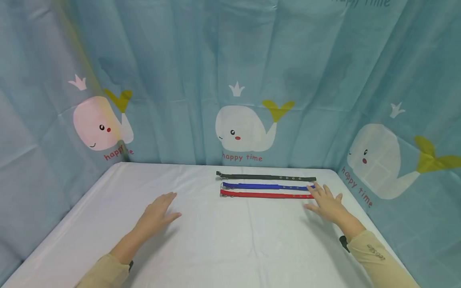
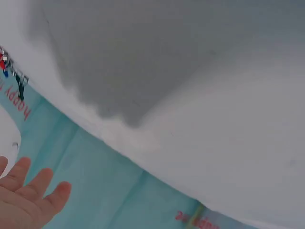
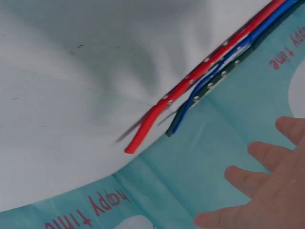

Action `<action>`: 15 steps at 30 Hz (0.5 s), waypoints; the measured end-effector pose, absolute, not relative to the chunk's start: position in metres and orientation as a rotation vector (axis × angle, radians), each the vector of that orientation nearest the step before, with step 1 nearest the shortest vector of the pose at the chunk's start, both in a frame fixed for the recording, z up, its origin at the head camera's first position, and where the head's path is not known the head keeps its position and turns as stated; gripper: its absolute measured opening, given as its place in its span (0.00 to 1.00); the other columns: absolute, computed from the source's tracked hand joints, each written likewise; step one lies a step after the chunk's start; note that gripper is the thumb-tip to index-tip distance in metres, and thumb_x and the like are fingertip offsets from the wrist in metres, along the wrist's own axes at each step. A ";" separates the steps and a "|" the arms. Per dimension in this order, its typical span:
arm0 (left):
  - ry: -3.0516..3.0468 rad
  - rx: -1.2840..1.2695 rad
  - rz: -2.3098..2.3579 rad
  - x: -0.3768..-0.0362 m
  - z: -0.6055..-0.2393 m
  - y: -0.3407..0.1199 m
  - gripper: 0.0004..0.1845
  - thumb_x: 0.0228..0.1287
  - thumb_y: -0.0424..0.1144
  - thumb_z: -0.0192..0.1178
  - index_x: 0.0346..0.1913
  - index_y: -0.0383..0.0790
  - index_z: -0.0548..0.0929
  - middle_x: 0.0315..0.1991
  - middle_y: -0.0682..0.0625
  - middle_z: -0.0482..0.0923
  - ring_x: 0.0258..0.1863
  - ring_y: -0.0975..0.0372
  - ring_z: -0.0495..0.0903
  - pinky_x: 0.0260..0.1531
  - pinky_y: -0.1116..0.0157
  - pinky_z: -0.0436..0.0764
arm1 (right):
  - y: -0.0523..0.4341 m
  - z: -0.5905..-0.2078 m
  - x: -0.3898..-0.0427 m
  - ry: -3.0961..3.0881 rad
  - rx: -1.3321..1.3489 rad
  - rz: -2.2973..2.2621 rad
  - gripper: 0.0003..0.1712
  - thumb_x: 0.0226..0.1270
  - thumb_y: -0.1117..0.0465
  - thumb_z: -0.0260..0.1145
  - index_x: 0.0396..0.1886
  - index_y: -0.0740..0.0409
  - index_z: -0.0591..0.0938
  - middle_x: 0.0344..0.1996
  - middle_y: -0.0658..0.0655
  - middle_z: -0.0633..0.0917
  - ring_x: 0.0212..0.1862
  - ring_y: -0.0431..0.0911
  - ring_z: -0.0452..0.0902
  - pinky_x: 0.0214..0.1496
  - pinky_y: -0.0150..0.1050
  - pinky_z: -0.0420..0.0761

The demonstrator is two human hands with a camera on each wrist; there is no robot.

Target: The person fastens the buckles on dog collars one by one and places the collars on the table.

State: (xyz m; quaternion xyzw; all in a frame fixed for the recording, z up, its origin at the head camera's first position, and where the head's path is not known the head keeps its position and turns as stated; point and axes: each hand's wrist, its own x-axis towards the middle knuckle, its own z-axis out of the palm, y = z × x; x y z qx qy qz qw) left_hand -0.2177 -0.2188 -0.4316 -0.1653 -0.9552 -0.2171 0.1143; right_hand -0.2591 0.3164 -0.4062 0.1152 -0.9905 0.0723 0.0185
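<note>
White table cloth covers the surface, bare between the hands. Left hand lies flat, fingers straight and loosely spread, holding nothing. Right hand, fingers spread, sits at the holed ends of the red collar and blue collar. Right wrist view alone shows eyelets and tips. Dark collar lies farthest, near the whale curtain.
</note>
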 end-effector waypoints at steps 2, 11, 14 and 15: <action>-2.813 -0.513 -0.696 -0.224 -0.434 -0.212 0.34 0.64 0.44 0.64 0.66 0.26 0.68 0.64 0.32 0.69 0.64 0.38 0.66 0.59 0.39 0.65 | 0.320 -0.409 -0.261 -3.077 0.357 0.233 0.42 0.67 0.46 0.63 0.70 0.67 0.62 0.69 0.76 0.57 0.67 0.77 0.48 0.53 0.83 0.45; -2.976 -0.557 -0.829 -0.257 -0.436 -0.175 0.31 0.67 0.43 0.62 0.66 0.28 0.68 0.64 0.33 0.69 0.64 0.41 0.66 0.62 0.45 0.65 | 0.341 -0.421 -0.270 -3.112 0.303 0.330 0.40 0.65 0.49 0.65 0.68 0.69 0.65 0.65 0.78 0.62 0.66 0.74 0.54 0.54 0.81 0.51; -3.032 -0.556 -0.830 -0.268 -0.434 -0.163 0.31 0.66 0.42 0.63 0.66 0.29 0.69 0.64 0.34 0.69 0.65 0.42 0.66 0.63 0.46 0.64 | 0.345 -0.424 -0.274 -3.132 0.270 0.354 0.40 0.64 0.50 0.67 0.68 0.69 0.65 0.65 0.78 0.62 0.66 0.74 0.53 0.55 0.80 0.51; -3.046 -0.552 -0.843 -0.272 -0.434 -0.159 0.31 0.66 0.42 0.63 0.67 0.30 0.69 0.65 0.34 0.69 0.66 0.42 0.65 0.63 0.46 0.64 | 0.346 -0.425 -0.275 -3.132 0.263 0.357 0.41 0.64 0.50 0.67 0.68 0.69 0.65 0.65 0.78 0.62 0.65 0.74 0.54 0.55 0.80 0.52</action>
